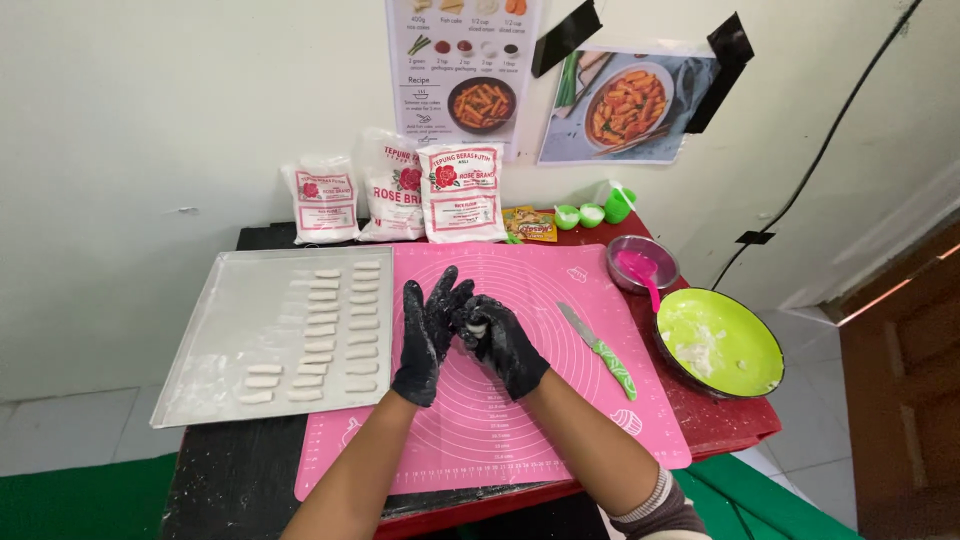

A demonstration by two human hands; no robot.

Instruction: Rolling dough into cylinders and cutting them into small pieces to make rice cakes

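Note:
Both my hands wear black gloves dusted with flour and meet above the pink silicone mat (520,420). My left hand (424,335) stands upright, palm against my right hand (502,343). A small piece of white dough (476,328) is pressed between the two palms, mostly hidden. To the left lies a metal tray (215,340) with several short white dough sticks (335,330) laid in rows.
A green-handled knife (603,352) lies on the mat to the right. A green bowl (728,345) with dough remains, a small glass bowl with a pink spatula (642,267), three white flour bags (395,190), small green cups (592,213) and wall posters stand behind.

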